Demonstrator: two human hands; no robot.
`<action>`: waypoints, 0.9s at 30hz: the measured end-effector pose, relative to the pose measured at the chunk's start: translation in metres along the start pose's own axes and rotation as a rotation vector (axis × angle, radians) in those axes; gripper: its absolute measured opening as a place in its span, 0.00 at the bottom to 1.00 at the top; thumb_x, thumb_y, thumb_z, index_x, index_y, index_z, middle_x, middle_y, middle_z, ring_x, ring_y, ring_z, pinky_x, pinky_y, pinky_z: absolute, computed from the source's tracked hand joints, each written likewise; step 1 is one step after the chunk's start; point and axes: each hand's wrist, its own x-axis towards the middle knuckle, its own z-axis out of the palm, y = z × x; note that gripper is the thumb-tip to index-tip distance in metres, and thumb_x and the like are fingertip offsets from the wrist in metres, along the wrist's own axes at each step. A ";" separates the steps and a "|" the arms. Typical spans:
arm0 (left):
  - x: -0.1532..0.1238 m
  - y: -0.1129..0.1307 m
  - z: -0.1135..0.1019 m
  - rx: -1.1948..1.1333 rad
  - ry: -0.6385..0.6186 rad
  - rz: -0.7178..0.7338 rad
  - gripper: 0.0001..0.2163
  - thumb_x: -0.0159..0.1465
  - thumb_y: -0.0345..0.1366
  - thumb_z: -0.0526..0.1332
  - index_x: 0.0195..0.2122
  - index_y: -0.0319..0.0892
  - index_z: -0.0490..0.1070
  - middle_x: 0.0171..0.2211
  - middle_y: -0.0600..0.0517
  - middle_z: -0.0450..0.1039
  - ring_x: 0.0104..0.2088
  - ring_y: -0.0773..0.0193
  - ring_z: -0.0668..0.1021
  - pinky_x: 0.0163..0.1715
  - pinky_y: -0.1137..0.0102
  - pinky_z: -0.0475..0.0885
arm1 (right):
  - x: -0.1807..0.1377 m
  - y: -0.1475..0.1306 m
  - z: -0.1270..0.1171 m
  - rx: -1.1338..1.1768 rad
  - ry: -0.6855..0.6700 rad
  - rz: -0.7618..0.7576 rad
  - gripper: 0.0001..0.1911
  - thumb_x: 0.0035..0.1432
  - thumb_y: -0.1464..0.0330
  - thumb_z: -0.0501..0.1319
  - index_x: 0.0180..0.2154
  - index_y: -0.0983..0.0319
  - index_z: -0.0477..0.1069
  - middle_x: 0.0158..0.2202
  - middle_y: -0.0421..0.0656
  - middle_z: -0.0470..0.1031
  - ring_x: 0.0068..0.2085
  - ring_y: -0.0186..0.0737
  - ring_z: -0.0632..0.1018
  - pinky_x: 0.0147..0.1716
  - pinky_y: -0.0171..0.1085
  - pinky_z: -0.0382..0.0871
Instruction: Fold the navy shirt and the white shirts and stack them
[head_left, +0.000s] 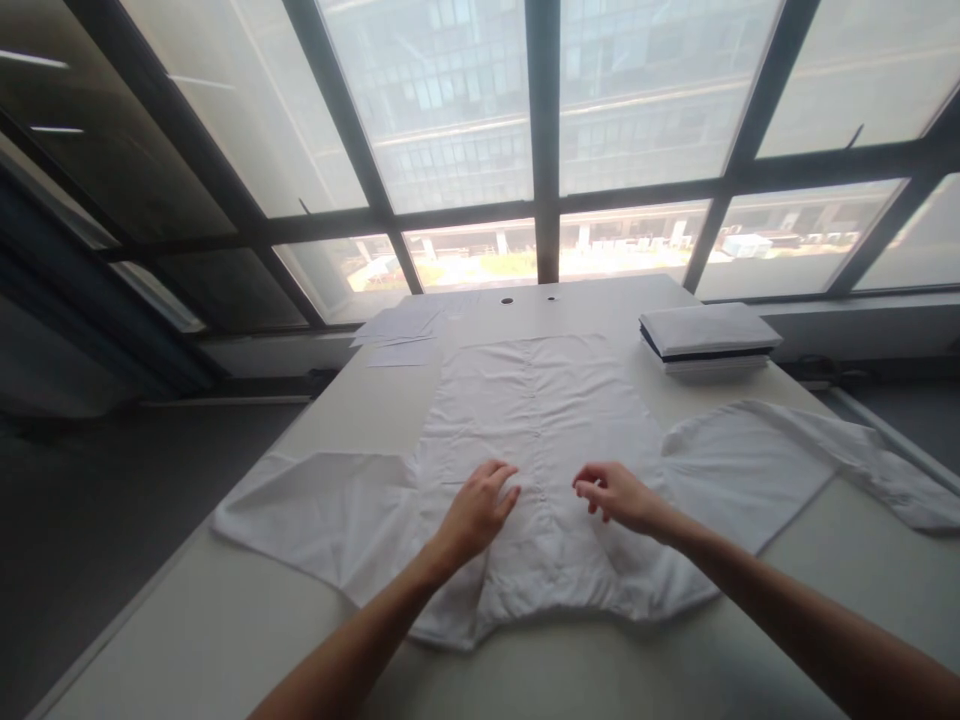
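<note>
A white long-sleeved shirt (480, 400) lies spread on the table, its buttoned front facing up and its hem toward the window. One sleeve reaches out to the left, the other to the right, where its cuff lies near the table edge. My left hand (484, 505) is over the left half of the shirt front, fingers apart and holding nothing. Across the button line, my right hand (611, 495) hovers over the right half with loosely curled, parted fingers and nothing in them. Whether either hand touches the cloth is hard to tell.
The white table (322, 415) has two cable holes near its far edge. Loose paper sheets (401, 335) lie at the far left. A stack of white and black items (709, 340) sits at the far right. Behind stand large dark-framed windows (546, 150); a curtain (97, 280) hangs left.
</note>
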 end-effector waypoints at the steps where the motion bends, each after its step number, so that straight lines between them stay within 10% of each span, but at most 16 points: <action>1: -0.007 0.003 -0.009 0.001 -0.024 -0.046 0.13 0.70 0.39 0.54 0.50 0.42 0.74 0.49 0.46 0.76 0.50 0.58 0.78 0.53 0.65 0.70 | -0.016 0.001 0.004 -0.132 -0.012 -0.026 0.09 0.56 0.62 0.61 0.31 0.60 0.76 0.30 0.45 0.79 0.28 0.41 0.77 0.26 0.37 0.68; 7: -0.061 0.014 -0.031 -0.043 -0.300 -0.225 0.12 0.65 0.45 0.61 0.44 0.44 0.74 0.32 0.51 0.77 0.35 0.57 0.79 0.37 0.66 0.73 | -0.071 0.017 0.016 -0.368 0.001 -0.013 0.14 0.53 0.61 0.65 0.42 0.58 0.74 0.30 0.43 0.78 0.32 0.44 0.77 0.32 0.39 0.67; 13: -0.077 0.021 -0.016 -0.535 -0.136 -0.211 0.26 0.61 0.34 0.61 0.62 0.44 0.63 0.40 0.51 0.72 0.39 0.63 0.77 0.38 0.70 0.75 | -0.079 0.020 0.029 -0.033 0.019 -0.062 0.27 0.47 0.72 0.62 0.52 0.57 0.68 0.29 0.37 0.72 0.31 0.39 0.74 0.32 0.36 0.69; 17: -0.096 0.029 -0.022 -0.775 -0.093 -0.055 0.25 0.67 0.37 0.60 0.65 0.47 0.59 0.49 0.45 0.70 0.46 0.61 0.76 0.44 0.67 0.76 | -0.105 0.005 0.023 0.016 -0.093 -0.199 0.18 0.52 0.73 0.60 0.46 0.57 0.72 0.35 0.40 0.74 0.37 0.40 0.75 0.39 0.38 0.72; 23: -0.117 0.040 -0.045 -0.884 -0.510 0.264 0.21 0.69 0.41 0.61 0.63 0.45 0.65 0.47 0.43 0.77 0.46 0.57 0.80 0.48 0.62 0.74 | -0.149 -0.018 0.004 -0.317 -0.447 -0.407 0.13 0.50 0.76 0.65 0.38 0.57 0.78 0.44 0.42 0.76 0.48 0.43 0.75 0.51 0.41 0.68; 27: -0.091 0.050 -0.054 -0.818 -0.718 0.308 0.18 0.71 0.45 0.58 0.57 0.41 0.73 0.45 0.43 0.80 0.45 0.57 0.81 0.48 0.64 0.74 | -0.137 -0.025 0.008 -0.365 -0.373 -0.445 0.09 0.61 0.69 0.62 0.41 0.55 0.79 0.43 0.42 0.78 0.45 0.40 0.77 0.48 0.38 0.70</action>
